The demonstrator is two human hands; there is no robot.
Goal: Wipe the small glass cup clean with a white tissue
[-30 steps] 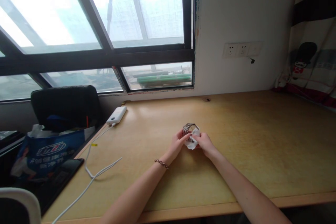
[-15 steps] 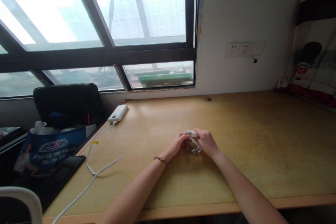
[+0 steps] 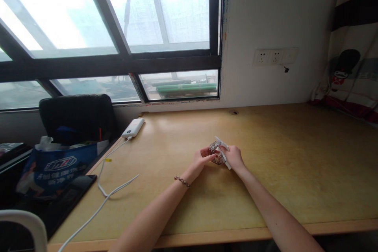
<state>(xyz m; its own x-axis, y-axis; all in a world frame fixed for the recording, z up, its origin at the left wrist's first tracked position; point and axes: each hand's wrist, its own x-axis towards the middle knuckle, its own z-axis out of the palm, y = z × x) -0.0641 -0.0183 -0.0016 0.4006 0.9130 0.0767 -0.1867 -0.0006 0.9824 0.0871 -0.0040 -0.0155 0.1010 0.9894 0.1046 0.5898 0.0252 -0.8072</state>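
Over the middle of the wooden table [image 3: 153, 204], my left hand [image 3: 201, 160] is closed round the side of a small, shiny, roundish object [image 3: 217, 160], silvery and see-through in places; its exact kind I cannot make out. A white tissue [image 3: 222, 143] is pinched in my right hand [image 3: 235, 157] and pressed against the object's right side. One end of the tissue sticks up above the fingers, and another hangs below them. A braided bracelet [image 3: 182, 182] circles my left wrist. Fingers and tissue partly cover the object.
A white power bank [image 3: 133, 127] lies at the table's back left, its white cable [image 3: 102, 204] trailing to the front edge. Left of the table are a black chair [image 3: 78, 114] and a blue bag [image 3: 59, 165]. A wall socket [image 3: 268, 56] and a curtain [image 3: 351, 59] are behind.
The shiny object has been turned and raised a little between my hands, showing more of its patterned surface. The tissue has shifted to its right side, and my left fingers have spread round it.
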